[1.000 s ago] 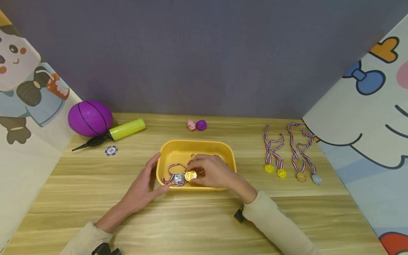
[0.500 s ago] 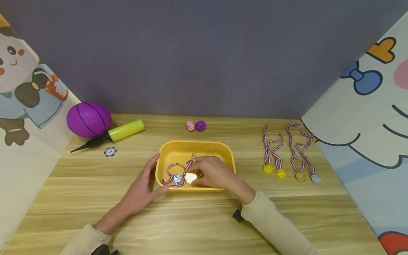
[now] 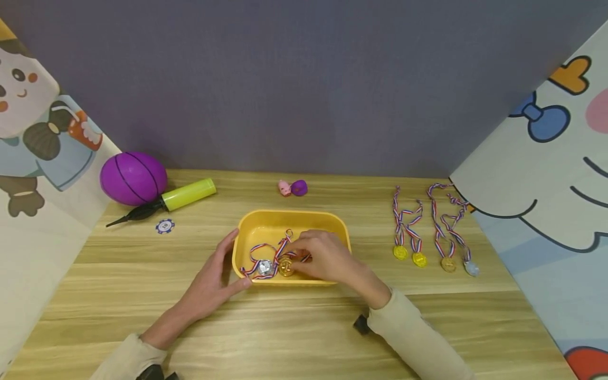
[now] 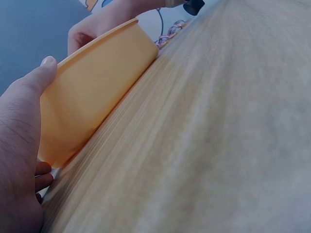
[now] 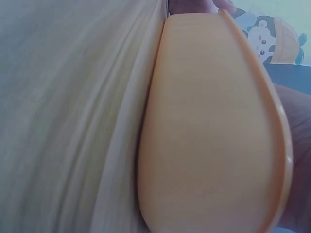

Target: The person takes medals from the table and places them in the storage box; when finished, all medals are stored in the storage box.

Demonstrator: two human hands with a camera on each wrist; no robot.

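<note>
The left hand (image 3: 209,287) grips the left end of a yellow rectangular plastic tub (image 3: 268,223). Inside, between the hands, lie a shiny round silver medal (image 3: 265,267), then a round gold medal (image 3: 285,267) at the right hand (image 3: 325,257)'s fingertips; whether they pinch it is unclear.

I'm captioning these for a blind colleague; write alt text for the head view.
A person's right hand handles a gold medal beside a silver medal in a yellow tray, while the left hand holds the tray's left end. Four ribboned medals lie to the right, a purple ball and yellow pump to the left.
</note>
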